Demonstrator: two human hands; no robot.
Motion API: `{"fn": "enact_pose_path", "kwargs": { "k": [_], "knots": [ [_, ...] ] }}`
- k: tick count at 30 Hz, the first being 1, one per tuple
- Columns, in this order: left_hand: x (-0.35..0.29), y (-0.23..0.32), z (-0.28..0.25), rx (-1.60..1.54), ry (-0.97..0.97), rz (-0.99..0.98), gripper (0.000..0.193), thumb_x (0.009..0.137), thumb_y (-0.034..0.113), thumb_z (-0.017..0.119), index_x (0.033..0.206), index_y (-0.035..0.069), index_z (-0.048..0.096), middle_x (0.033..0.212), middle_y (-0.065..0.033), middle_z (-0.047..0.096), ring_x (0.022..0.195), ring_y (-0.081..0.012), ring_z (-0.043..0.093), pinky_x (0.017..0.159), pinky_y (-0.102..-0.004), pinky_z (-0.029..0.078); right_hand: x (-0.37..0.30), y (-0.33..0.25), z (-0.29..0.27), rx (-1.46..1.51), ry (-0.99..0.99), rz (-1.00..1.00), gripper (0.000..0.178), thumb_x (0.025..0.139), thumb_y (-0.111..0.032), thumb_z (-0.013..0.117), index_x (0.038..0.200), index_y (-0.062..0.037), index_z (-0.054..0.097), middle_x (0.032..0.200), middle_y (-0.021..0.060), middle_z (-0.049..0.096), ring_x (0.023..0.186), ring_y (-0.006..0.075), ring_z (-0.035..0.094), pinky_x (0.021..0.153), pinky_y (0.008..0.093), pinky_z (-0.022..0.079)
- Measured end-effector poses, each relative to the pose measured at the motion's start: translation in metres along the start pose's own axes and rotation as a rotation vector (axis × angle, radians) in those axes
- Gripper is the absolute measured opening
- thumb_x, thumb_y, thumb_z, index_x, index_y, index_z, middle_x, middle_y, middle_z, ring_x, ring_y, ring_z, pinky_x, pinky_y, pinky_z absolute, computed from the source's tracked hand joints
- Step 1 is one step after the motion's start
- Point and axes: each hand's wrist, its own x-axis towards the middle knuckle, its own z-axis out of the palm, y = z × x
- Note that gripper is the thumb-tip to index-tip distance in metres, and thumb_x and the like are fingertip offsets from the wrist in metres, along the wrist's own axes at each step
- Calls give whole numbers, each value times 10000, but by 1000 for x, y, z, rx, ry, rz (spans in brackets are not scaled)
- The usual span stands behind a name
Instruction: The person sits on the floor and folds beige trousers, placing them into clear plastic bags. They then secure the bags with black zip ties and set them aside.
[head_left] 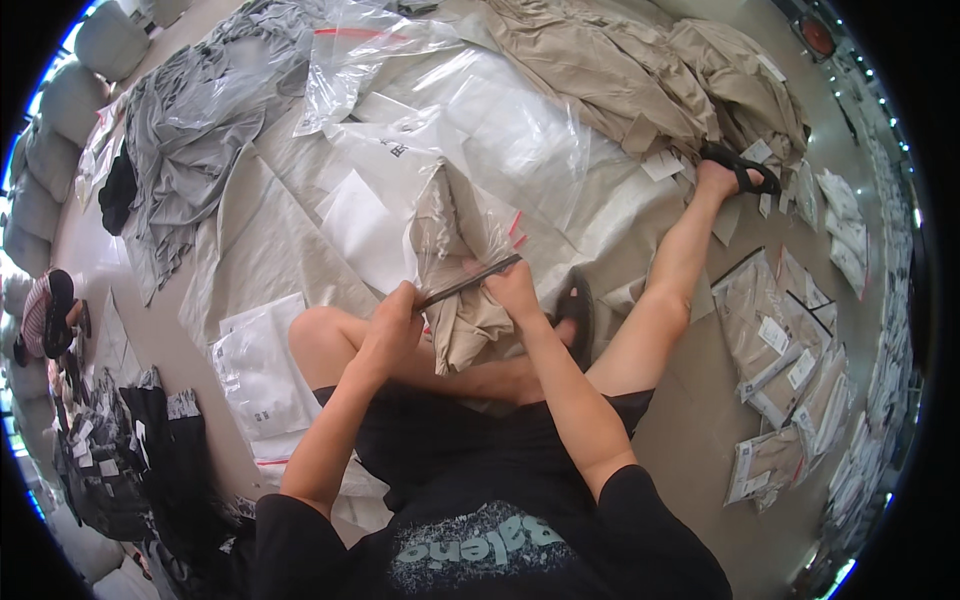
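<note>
Beige cloth, a folded garment (455, 270) half inside a clear plastic bag (470, 215), stood upright between the person's knees, just above both hands. A dark flat strip (470, 282) ran across it, its long axis rising from lower left to upper right. The left hand (392, 325) pinched the strip's lower end; the right hand (515, 290) pinched the upper end, each grip pressed together. Both hands lay equally near the garment, above the floor (690, 420).

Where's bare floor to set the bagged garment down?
Bare floor lies between the right leg and the packed bags. Ahead, loose plastic bags, grey clothes and beige clothes crowd everything.
</note>
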Motion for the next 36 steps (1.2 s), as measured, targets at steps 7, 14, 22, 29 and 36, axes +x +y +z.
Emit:
{"fn": "enact_pose_path", "kwargs": {
  "k": [7, 14, 22, 29, 36],
  "knots": [
    [-14, 5, 16, -28, 79, 86, 177, 836, -85, 669, 931, 10, 554, 864, -213, 649, 825, -445, 655, 731, -496, 517, -9, -9, 1, -578, 150, -14, 547, 879, -324, 867, 1253, 41, 706, 1158, 265, 766, 1063, 445, 731, 956, 453, 569],
    [-20, -6, 46, -131, -27, -37, 174, 832, -99, 636, 950, -1, 553, 834, -164, 620, 798, -300, 669, 734, -383, 537, 2, -38, 16, -610, 237, 102, 576, 842, -322, 866, 1257, 42, 702, 1126, 273, 766, 1072, 459, 723, 944, 502, 565],
    [3, -8, 47, 71, 96, -28, 130, 850, -22, 645, 914, 11, 536, 790, -230, 660, 766, -458, 673, 676, -538, 516, 31, -73, 22, -940, 100, 58, 960, 844, -512, 841, 1548, 16, 456, 1353, 325, 666, 1227, 488, 664, 1080, 531, 512],
    [32, -37, 74, 366, 38, -124, 134, 881, 121, 643, 951, 32, 572, 708, -221, 682, 689, -452, 690, 657, -569, 544, 67, -2, -23, -1163, -86, -449, 790, 1004, -287, 690, 1643, 15, 337, 1687, 351, 253, 1488, 548, 392, 1235, 569, 368],
    [24, -27, 76, 451, -35, -87, 115, 888, 156, 663, 900, 51, 618, 705, -184, 690, 677, -413, 698, 635, -538, 547, 71, 23, -61, -1675, -138, -592, 511, 965, -219, 677, 1420, 8, 628, 1629, 317, 409, 1520, 515, 372, 1233, 578, 373]
  ]
}}
